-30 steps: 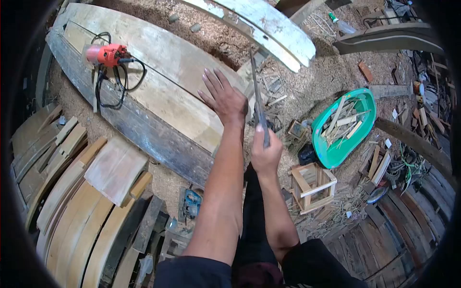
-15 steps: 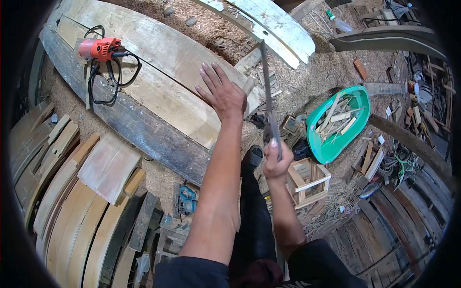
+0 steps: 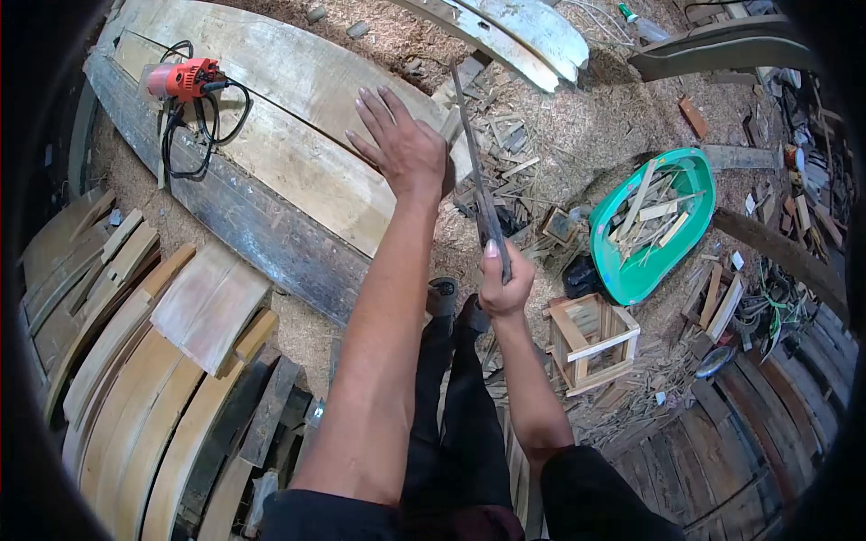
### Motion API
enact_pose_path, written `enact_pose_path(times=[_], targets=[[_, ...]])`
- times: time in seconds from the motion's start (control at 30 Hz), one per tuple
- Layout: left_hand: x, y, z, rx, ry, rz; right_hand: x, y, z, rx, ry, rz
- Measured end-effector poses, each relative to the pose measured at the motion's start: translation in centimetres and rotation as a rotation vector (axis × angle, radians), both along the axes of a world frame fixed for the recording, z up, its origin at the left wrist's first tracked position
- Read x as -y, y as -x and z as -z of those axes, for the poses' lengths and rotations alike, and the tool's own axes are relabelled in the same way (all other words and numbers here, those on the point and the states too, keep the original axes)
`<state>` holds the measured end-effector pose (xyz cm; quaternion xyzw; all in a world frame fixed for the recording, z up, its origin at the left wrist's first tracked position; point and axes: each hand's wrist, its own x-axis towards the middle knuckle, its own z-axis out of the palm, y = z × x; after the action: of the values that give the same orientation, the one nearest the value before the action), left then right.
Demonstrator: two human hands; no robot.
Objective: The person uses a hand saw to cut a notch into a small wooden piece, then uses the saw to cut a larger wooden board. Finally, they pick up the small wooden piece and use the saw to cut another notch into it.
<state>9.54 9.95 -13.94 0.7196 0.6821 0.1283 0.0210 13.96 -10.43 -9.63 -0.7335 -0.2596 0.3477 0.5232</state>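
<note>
My left hand (image 3: 404, 149) lies with fingers spread on the pale wooden planks (image 3: 307, 171), near their right end. A dark gap between two planks runs toward its fingertips. In my right hand (image 3: 507, 281) is a long, thin handsaw (image 3: 475, 158), seen nearly edge-on, so its handle is mostly hidden. My fingers are closed round the handle, with the thumb on top. The blade points up and slightly left, just right of the planks' end. A red power tool (image 3: 187, 79) with a black cord rests on the far left of the planks.
A green tub (image 3: 603, 236) of wood scraps stands at the right, beside a small wooden frame (image 3: 622, 347). Curved boards (image 3: 135, 406) are stacked at the lower left. Sawdust and offcuts cover the floor, and a white-topped curved timber (image 3: 532, 41) lies at the top.
The handsaw has tilted further left and its tip is closer to the planks' end. My view has shifted slightly; a blue tool by my left arm is now hidden.
</note>
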Motion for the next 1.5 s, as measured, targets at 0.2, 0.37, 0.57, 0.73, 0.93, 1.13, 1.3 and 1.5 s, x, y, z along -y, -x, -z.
enact_pose_path(times=[0.2,0.37,0.57,0.73,0.93,1.13,1.3,1.5], targets=[[-0.1,-0.1,0.6,0.026,-0.037,0.014,3.1,1.8,0.1,0.219,-0.101,-0.044],[-0.1,0.3,1.0,0.005,-0.043,-0.003,4.3,2.1,-0.4,0.054,0.04,-0.041],[-2.3,-0.3,0.2,0.033,0.071,-0.025,1.0,1.0,0.4,0.067,-0.033,-0.055],[-2.4,-0.1,0.2,0.175,0.007,-0.023,1.0,-1.1,-2.0,0.077,-0.034,-0.084],[-2.5,0.1,0.4,0.304,0.016,-0.107,0.1,-2.6,-3.6,-0.003,0.073,-0.178],[-2.4,-0.1,0.0,0.195,0.05,-0.149,-0.8,-2.6,-4.0,-0.094,0.027,-0.193],[-2.8,-0.7,0.0,0.042,0.09,-0.167,-6.3,-4.1,-4.7,-0.081,0.161,-0.235],[-2.8,-0.8,-0.3,-0.032,0.122,-0.186,-2.6,-2.2,-7.7,0.005,0.161,-0.147]])
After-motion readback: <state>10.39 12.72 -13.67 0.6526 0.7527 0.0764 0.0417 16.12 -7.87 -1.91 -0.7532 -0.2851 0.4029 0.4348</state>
